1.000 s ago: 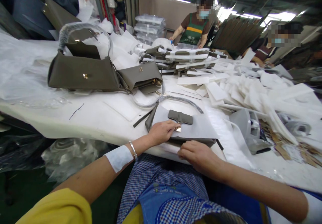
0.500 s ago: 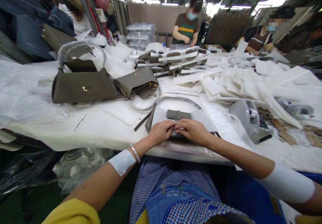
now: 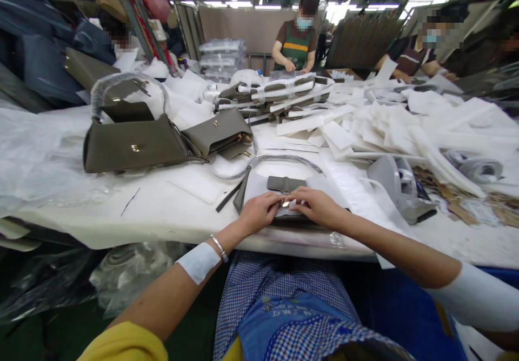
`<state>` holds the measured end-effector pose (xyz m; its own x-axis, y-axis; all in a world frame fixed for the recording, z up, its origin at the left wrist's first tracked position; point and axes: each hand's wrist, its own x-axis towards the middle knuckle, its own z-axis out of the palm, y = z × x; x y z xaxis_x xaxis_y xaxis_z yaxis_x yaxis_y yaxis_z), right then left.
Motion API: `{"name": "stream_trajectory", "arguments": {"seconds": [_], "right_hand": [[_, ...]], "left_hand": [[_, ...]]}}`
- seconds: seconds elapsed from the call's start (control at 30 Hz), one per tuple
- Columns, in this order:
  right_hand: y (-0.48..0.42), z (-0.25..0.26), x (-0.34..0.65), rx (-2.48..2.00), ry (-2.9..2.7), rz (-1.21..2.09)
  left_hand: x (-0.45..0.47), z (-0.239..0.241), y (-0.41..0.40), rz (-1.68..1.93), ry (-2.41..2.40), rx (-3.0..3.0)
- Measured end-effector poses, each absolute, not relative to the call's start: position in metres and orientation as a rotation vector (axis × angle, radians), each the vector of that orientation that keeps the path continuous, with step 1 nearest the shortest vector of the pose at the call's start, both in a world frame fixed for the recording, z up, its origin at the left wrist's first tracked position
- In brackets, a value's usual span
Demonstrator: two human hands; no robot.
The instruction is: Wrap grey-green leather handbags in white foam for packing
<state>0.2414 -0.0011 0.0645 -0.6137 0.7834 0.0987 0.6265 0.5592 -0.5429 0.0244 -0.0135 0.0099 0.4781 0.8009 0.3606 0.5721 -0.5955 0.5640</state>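
A dark olive handbag (image 3: pixel 240 198) lies in front of me at the table edge, partly covered by a white sheet (image 3: pixel 259 185). Its handle (image 3: pixel 284 158) is wrapped in clear plastic and curves away behind it. A short olive strap flap (image 3: pixel 287 184) rests on top of the sheet. Just below that flap, a shiny metal clasp (image 3: pixel 286 204) shows between my fingertips. My left hand (image 3: pixel 260 211) pinches at the clasp from the left. From the right, my right hand (image 3: pixel 318 207) has its fingers curled and its tips at the same clasp; the exact grip is partly hidden.
Two olive handbags, one upright (image 3: pixel 133 142) and one lying down (image 3: pixel 219 134), are on the left. Wrapped bags (image 3: pixel 284 93) are stacked beyond. White foam sheets (image 3: pixel 381 128) and a tape dispenser (image 3: pixel 399 188) are on the right. Co-workers are across the table.
The fingers of my right hand have shifted slightly up and right, exposing the shiny clasp. My left hand stays nearly in place. The camera view has shifted slightly.
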Motion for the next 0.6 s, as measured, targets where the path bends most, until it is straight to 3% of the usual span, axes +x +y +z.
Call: {"name": "stream_trajectory", "arguments": {"seconds": [0.27, 0.6], "right_hand": [[0.01, 0.064, 0.235, -0.906, -2.766, 0.625], [-0.005, 0.06, 0.224, -1.319, -2.298, 0.984]], "left_hand": [[0.024, 0.008, -0.013, 0.842, 1.174, 2.377], [0.024, 0.013, -0.018, 0.789, 1.175, 2.422]]}}
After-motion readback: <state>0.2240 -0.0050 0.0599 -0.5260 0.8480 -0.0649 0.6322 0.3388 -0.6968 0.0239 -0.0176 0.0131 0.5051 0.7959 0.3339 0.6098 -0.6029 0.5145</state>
